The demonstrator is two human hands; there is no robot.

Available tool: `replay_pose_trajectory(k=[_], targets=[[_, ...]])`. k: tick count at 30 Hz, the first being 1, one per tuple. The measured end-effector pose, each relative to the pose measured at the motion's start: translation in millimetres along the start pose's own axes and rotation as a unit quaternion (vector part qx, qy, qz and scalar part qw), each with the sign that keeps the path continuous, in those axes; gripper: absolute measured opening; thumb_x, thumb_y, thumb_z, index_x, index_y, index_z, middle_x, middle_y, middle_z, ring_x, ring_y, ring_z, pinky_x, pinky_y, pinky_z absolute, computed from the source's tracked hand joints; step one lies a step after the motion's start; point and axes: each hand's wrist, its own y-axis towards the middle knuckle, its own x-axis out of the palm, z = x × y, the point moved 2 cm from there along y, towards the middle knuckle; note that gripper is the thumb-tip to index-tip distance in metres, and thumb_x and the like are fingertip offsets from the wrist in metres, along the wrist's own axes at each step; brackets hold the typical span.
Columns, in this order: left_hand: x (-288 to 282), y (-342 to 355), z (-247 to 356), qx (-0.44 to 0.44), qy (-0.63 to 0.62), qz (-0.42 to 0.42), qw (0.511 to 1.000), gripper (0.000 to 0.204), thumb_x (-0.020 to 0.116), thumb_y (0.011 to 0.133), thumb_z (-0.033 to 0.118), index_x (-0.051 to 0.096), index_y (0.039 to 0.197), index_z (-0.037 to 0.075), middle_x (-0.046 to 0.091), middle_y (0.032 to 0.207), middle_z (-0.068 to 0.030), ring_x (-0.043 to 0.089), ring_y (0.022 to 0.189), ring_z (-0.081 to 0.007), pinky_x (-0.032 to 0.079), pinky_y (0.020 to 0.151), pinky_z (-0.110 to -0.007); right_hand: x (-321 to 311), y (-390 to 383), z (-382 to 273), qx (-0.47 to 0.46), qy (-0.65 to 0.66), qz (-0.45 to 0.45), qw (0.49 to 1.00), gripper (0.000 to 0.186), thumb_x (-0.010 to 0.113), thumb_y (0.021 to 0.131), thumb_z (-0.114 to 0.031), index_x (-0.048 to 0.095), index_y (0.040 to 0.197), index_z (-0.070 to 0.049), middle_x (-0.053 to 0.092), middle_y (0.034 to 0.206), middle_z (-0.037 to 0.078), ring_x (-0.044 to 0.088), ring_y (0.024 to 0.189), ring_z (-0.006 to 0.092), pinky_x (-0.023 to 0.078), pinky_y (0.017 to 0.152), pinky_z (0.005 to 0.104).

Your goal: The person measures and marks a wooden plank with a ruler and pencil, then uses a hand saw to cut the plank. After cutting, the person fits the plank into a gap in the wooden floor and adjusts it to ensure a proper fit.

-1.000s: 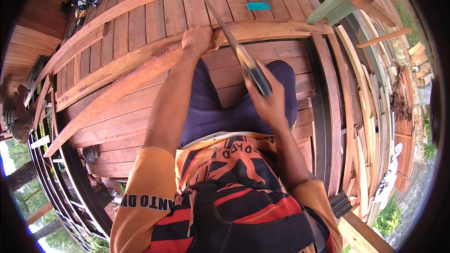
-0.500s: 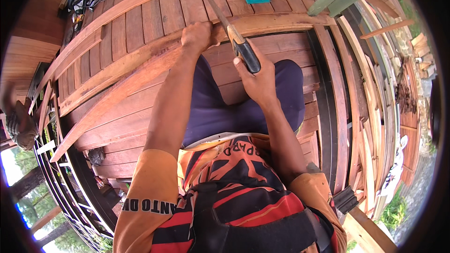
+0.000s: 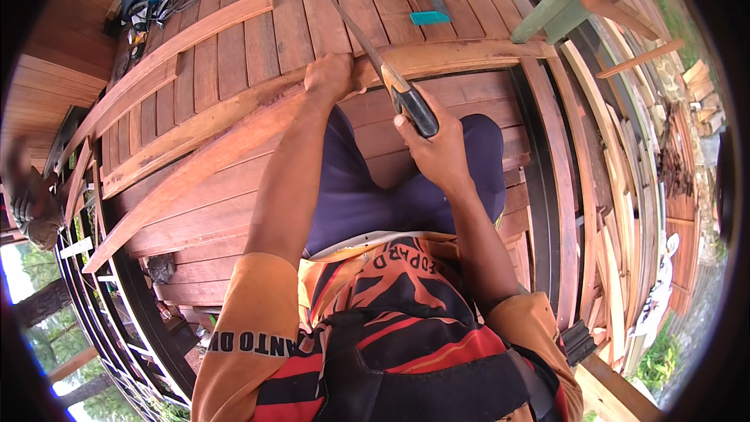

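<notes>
My right hand (image 3: 439,143) is wrapped round the black and wooden handle of a handsaw (image 3: 416,113). The saw's narrow blade points away from me and slants up to the left, crossing near the right end of a long wooden board (image 3: 199,162). My left hand (image 3: 330,78) is closed over that end of the board, just left of the blade. From there the board runs down to the lower left, lying beside the raised deck edge (image 3: 469,53). Whether the teeth touch the wood cannot be made out.
A try square (image 3: 430,17) with a turquoise stock lies on the far deck. Power tools and cords (image 3: 147,0) sit at the far left, near another loose plank (image 3: 211,25). Stacked timber (image 3: 617,211) lines the right side. Another person (image 3: 35,203) is at the left edge.
The whole view has shifted slightly, so the scene sits lower. The saw has come back a little toward me. My left hand keeps its hold on the board.
</notes>
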Motion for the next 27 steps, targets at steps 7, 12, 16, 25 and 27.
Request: replay_pose_trajectory(k=[7, 12, 16, 25, 27], targets=[[7, 7, 2, 0.019, -0.043, -0.005, 0.999, 0.058, 0.09, 0.072, 0.041, 0.073, 0.116, 0.007, 0.074, 0.115, -0.0188, 0.07, 0.112, -0.0366, 0.056, 0.095, -0.048, -15, -39, 17, -0.128, -0.055, 0.01, 0.99, 0.065, 0.074, 0.093, -0.016, 0.045, 0.149, 0.001, 0.07, 0.118, 0.023, 0.074, 0.103, 0.0314, 0.057, 0.087, 0.0382], [-7, 6, -10, -0.004, -0.057, -0.034, 0.998, 0.057, 0.091, 0.071, 0.039, 0.073, 0.114, 0.005, 0.074, 0.115, -0.0197, 0.07, 0.111, -0.037, 0.056, 0.095, -0.049, -85, -168, -26, -0.039, -0.081, -0.04, 0.995, 0.06, 0.072, 0.094, -0.013, 0.049, 0.147, -0.001, 0.066, 0.131, 0.025, 0.069, 0.119, 0.0353, 0.054, 0.1, 0.0392], [0, 0, 5, -0.004, -0.044, -0.014, 0.999, 0.055, 0.09, 0.073, 0.041, 0.073, 0.113, 0.008, 0.075, 0.115, -0.0166, 0.07, 0.112, -0.0348, 0.057, 0.094, -0.047, -42, -71, -29, -0.049, -0.063, -0.007, 0.997, 0.052, 0.071, 0.095, -0.012, 0.053, 0.143, -0.001, 0.07, 0.118, 0.025, 0.074, 0.106, 0.0335, 0.057, 0.087, 0.0391], [-7, 5, -8, 0.0, -0.005, -0.024, 1.0, 0.057, 0.088, 0.076, 0.045, 0.073, 0.117, 0.008, 0.075, 0.116, -0.0169, 0.072, 0.111, -0.0349, 0.057, 0.094, -0.047, -52, -128, -33, -0.074, -0.067, -0.009, 0.995, 0.054, 0.071, 0.095, -0.011, 0.052, 0.145, -0.004, 0.069, 0.121, 0.023, 0.073, 0.107, 0.0318, 0.056, 0.087, 0.0397], [-14, 2, 7, -0.009, 0.017, -0.044, 0.999, 0.057, 0.087, 0.077, 0.045, 0.073, 0.118, 0.008, 0.074, 0.116, -0.018, 0.072, 0.11, -0.0357, 0.057, 0.094, -0.047, -64, -150, -32, -0.044, -0.05, 0.001, 0.998, 0.053, 0.071, 0.094, -0.009, 0.053, 0.144, -0.003, 0.069, 0.125, 0.019, 0.07, 0.118, 0.0273, 0.054, 0.098, 0.0373]])
